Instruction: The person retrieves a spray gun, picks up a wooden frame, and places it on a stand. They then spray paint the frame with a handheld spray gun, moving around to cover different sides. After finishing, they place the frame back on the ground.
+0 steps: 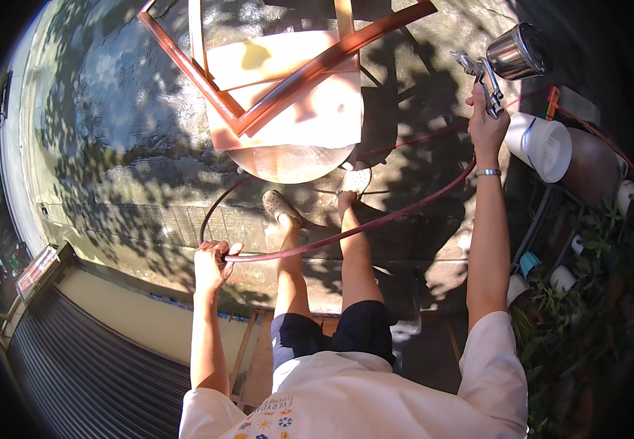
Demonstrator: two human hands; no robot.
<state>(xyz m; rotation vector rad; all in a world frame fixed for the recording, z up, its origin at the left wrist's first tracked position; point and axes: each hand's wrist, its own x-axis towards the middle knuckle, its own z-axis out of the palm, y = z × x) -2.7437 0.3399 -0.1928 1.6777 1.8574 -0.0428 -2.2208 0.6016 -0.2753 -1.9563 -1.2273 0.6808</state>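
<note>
Both hands are closed and held well apart: a reddish hose is gripped in the curled fingers of the left hand, and the handle of a spray gun is clasped by the right hand.

At the far left, a dark corrugated panel is seen below the concrete ground, which is dappled with leaf shadow. From the left hand, a darker stretch of hose is curved toward a round table and lost to view near its edge. The table is mostly covered by a pale sheet, over which a reddish-brown frame is set — one corner turned toward the person, the far part cut off by the picture's edge. Whether the sheet is touched by the frame cannot be told. Clogs are worn on the feet, just short of the table.

To the right, the hose is sagged across the legs and brought up beside the right wrist; its joint with the gun is hidden. The gun is held off to the right of the frame, its nose turned leftward, and a shiny metal cup is carried on it. Farther right, a white bucket is placed near leafy plants.
</note>
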